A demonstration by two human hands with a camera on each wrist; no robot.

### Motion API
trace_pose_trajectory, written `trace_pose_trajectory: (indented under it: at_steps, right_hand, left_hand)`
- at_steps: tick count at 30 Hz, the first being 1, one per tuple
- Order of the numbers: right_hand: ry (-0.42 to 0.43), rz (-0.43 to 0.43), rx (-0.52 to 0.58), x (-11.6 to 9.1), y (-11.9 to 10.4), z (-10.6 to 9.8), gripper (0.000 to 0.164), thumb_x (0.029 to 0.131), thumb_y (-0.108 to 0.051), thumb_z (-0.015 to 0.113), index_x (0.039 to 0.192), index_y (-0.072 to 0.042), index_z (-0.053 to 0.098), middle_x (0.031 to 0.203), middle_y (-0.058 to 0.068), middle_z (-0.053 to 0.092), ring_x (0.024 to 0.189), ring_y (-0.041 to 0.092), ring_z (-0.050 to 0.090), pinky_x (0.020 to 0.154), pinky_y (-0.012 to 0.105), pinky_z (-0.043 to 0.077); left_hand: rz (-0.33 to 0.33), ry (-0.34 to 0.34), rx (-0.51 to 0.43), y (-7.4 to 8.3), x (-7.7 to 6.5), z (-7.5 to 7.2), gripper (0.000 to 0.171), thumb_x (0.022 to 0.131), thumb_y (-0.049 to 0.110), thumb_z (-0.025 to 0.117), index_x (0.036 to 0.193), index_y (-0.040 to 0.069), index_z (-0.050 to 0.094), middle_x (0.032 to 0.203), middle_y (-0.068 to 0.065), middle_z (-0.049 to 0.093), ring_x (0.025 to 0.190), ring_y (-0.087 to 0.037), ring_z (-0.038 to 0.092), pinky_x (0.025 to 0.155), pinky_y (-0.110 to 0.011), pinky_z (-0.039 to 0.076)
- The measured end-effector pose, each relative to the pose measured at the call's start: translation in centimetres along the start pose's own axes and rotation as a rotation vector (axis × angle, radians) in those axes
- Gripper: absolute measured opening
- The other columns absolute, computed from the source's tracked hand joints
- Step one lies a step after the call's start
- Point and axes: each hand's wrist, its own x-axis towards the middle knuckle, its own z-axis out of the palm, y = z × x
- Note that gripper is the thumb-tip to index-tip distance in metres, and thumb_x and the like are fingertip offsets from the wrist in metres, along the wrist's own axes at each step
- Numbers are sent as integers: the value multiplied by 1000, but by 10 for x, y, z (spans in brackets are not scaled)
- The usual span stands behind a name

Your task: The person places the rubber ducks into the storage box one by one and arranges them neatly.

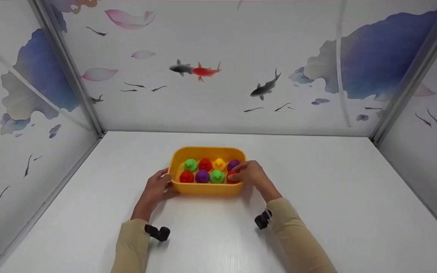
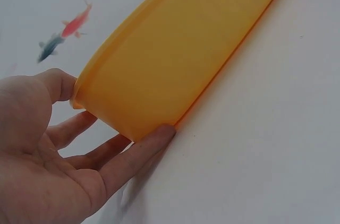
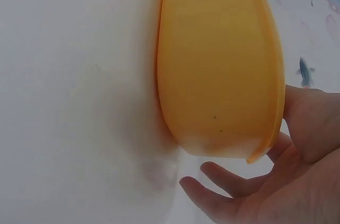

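A yellow plastic tray (image 1: 208, 189) stands on the white table with small rubber ducks in two rows. My left hand (image 1: 158, 186) grips the tray's left end, thumb over the rim and fingers along the outer wall and bottom edge in the left wrist view. At the right end, my right hand (image 1: 254, 175) reaches over the rim. Its thumb and index finger pinch a red duck (image 1: 232, 181) in the front right corner, close to a purple duck (image 1: 233, 164). In the right wrist view the other fingers (image 3: 226, 179) extend outside the tray wall.
Other ducks in the tray include a green duck (image 1: 190, 164), a yellow duck (image 1: 219, 164) and a purple duck (image 1: 202, 176). White panels (image 1: 218, 110) with painted fish enclose the table (image 1: 317, 178) at the back and sides.
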Motion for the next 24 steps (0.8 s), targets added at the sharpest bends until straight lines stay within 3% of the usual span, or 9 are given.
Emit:
trace_pose_trajectory:
  at_steps: [9, 18, 24]
  right_hand:
    - [-23, 28, -52, 3, -4, 1, 26, 82, -21, 83, 105, -9, 78, 120, 10, 67, 109, 25, 57, 102, 34, 55]
    - [-36, -25, -169, 4, -5, -3, 27, 80, -20, 84, 103, -6, 80, 118, 11, 71, 111, 27, 58, 104, 37, 54]
    - [-101, -31, -177, 7, -11, -13, 30, 83, -23, 82, 108, -7, 77, 115, 10, 69, 104, 25, 57, 102, 36, 55]
  left_hand:
    - [10, -11, -4, 1, -3, -2, 51, 104, 28, 47, 153, 17, 38, 147, -15, 52, 121, -28, 62, 94, -36, 59]
    - [0, -12, -17, 2, -3, 0, 52, 104, 27, 48, 154, 17, 37, 150, -14, 50, 124, -28, 60, 94, -36, 59]
    - [15, 31, 52, 7, -1, 2, 54, 103, 24, 48, 155, 13, 35, 152, -16, 47, 123, -30, 60, 92, -36, 60]
